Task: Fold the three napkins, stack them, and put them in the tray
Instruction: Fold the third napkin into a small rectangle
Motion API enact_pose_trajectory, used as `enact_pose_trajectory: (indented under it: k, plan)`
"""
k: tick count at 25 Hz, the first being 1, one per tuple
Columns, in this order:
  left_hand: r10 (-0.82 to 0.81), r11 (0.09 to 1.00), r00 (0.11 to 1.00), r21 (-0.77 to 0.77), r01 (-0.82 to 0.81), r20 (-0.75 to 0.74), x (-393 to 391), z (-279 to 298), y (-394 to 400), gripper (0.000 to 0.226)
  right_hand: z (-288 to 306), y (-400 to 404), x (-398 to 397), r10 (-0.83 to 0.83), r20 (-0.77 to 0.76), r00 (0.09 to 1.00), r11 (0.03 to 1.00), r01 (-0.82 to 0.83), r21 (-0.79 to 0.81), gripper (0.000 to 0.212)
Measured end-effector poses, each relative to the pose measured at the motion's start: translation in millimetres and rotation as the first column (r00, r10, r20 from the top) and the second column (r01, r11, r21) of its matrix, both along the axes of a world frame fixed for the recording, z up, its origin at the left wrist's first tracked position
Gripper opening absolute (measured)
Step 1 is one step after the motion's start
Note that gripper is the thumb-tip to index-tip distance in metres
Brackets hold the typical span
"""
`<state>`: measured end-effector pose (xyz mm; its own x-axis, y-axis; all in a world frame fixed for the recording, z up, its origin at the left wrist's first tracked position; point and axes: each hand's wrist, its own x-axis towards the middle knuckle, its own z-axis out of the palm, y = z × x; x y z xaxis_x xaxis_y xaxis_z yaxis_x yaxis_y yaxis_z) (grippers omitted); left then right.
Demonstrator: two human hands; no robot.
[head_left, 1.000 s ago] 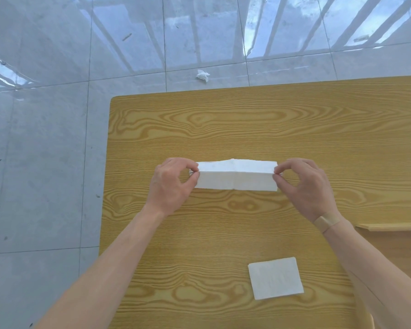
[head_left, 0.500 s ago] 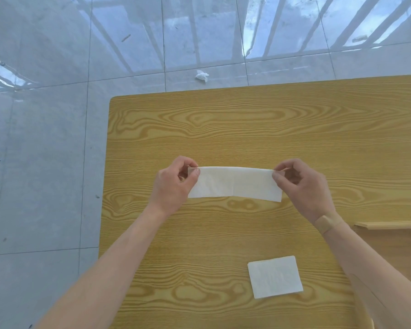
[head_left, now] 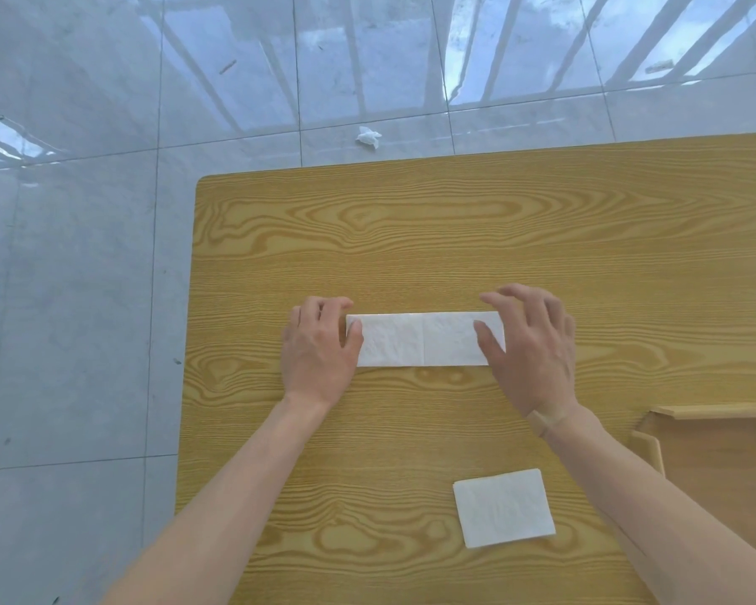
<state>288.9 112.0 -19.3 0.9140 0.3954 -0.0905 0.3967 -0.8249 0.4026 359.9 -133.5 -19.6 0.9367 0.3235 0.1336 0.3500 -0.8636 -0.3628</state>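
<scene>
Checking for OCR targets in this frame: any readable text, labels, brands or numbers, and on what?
None readable.
Long folded napkin under both hands: plain white, only a faint embossed texture.
Square folded napkin: faint embossing, no legible characters.
Wooden tray: no label on the part in view.
Table: wood grain only.
Crumpled tissue on the floor: no print to be seen.

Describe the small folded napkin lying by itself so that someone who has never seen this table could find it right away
Start at the yellow wood-grain table and look to its near side, just left of the light wooden tray. There lies the small square white paper napkin, flat, with no hand on it. The other napkin, the long white folded strip, is farther away and lies between the two hands.
</scene>
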Motion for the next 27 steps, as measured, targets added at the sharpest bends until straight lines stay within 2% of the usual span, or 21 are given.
enact_pose_trajectory:
  k: [1, 3, 5, 7, 13, 19, 22, 27]
  plan:
    - [-0.032, 0.998, 0.999, 0.063, 0.031, 0.02, -2, -2, -5, 0.03, -1, 4, -5, 0.043, 0.051, 0.998, 0.999, -0.043, -0.013, 0.031]
    - [-0.197, 0.975, 0.979, 0.119, 0.19, 0.053, -8, -5, -23, 0.039, -5, 14, -14, 0.147, 0.069, 0.987, 0.989, -0.145, -0.031, 0.035]
    - [-0.373, 0.924, 0.927, 0.11, 0.367, 0.044, -14, -11, -42, 0.052, -8, 25, -19, 0.22, 0.013, 0.975, 0.974, -0.219, -0.066, 0.041]
    - [-0.441, 0.893, 0.897, 0.097, 0.44, -0.016, -15, -17, -56, 0.063, -13, 31, -21, 0.246, -0.053, 0.968, 0.96, -0.251, -0.12, 0.047]
    - [-0.404, 0.886, 0.883, 0.137, 0.442, -0.24, -14, -32, -67, 0.07, -36, 26, -18, 0.257, -0.188, 0.948, 0.908, -0.304, -0.29, 0.062]
    - [-0.409, 0.878, 0.878, 0.154, 0.453, -0.248, -16, -37, -59, 0.069, -46, 16, -16, 0.206, -0.175, 0.963, 0.912, -0.254, -0.321, 0.065]
    - [-0.403, 0.885, 0.888, 0.153, 0.44, -0.222, -21, -37, -42, 0.067, -49, -4, -11, 0.129, -0.168, 0.977, 0.931, -0.178, -0.32, 0.066]
    - [-0.344, 0.894, 0.904, 0.205, 0.399, -0.255, -37, -38, 0, 0.067, -53, -16, -8, 0.121, -0.159, 0.98, 0.931, -0.167, -0.324, 0.065]
